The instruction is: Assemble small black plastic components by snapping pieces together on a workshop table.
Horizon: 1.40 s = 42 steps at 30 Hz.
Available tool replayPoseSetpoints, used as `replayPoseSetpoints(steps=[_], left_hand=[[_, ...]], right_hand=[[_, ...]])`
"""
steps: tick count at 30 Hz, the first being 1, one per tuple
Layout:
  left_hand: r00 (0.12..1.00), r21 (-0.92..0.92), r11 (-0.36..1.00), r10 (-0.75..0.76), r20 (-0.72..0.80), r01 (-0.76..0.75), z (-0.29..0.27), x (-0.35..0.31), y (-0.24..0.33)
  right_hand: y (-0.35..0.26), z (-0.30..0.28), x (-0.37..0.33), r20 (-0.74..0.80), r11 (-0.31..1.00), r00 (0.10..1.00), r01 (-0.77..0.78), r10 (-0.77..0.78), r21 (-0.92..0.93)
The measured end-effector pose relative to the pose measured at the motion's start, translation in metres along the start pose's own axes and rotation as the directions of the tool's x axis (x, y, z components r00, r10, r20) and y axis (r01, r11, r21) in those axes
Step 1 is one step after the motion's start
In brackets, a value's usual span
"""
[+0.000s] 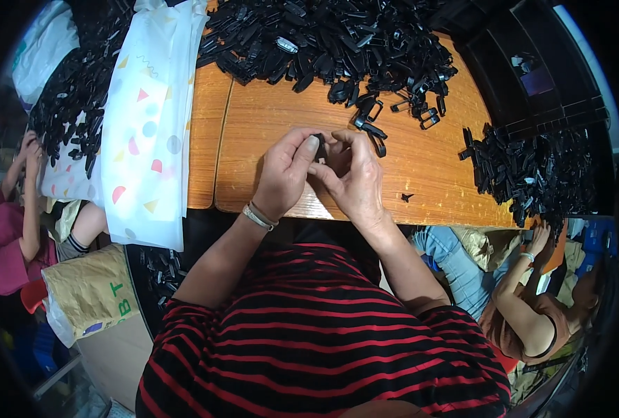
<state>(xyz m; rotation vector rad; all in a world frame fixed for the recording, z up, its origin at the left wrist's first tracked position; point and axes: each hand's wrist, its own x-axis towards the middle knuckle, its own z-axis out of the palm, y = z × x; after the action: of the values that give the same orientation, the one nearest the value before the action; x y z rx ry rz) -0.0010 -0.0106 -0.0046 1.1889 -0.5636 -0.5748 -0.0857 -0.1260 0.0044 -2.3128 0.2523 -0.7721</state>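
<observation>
Over the front part of the wooden table, both of my hands meet at a small black plastic piece. My left hand is closed on it, with the thumb pressed along its side. From the other side, my right hand pinches at the same piece with curled fingers and thumb, which partly cover it. Just beyond my right hand lie a few loose black plastic parts, some with frame-like openings. A tiny black fragment rests to the right of my hands.
A large heap of black plastic parts covers the far side of the wooden table. A patterned plastic sheet hangs at left. Another heap lies at right beside black crates. Co-workers sit at both sides; a brown sack stands lower left.
</observation>
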Motion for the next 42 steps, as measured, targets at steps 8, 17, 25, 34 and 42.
replayPoseSetpoints(steps=[8, 17, 25, 34, 42], left_hand=[[0.996, -0.07, 0.995, -0.06, 0.071, 0.065, -0.001, 0.008, 0.002], [0.992, 0.417, 0.902, -0.123, 0.005, 0.11, -0.011, 0.077, -0.004], [0.951, 0.912, 0.287, 0.186, 0.247, -0.293, -0.006, 0.11, -0.017], [0.949, 0.935, 0.227, 0.225, 0.221, -0.272, -0.013, 0.089, -0.005], [0.955, 0.974, 0.132, 0.257, 0.148, -0.187, -0.036, 0.079, 0.001]], right_hand=[[-0.006, 0.012, -0.005, 0.117, 0.917, 0.977, -0.209, 0.179, 0.34], [0.04, -0.026, 0.069, 0.118, 0.988, 0.991, 0.072, -0.056, -0.136], [0.057, -0.027, 0.09, 0.304, 0.858, 0.952, 0.136, 0.025, -0.496], [0.046, -0.039, 0.063, 0.426, 0.899, 0.884, 0.331, -0.19, -0.287], [0.047, -0.046, 0.058, 0.478, 0.889, 0.848, 0.383, -0.231, -0.25]])
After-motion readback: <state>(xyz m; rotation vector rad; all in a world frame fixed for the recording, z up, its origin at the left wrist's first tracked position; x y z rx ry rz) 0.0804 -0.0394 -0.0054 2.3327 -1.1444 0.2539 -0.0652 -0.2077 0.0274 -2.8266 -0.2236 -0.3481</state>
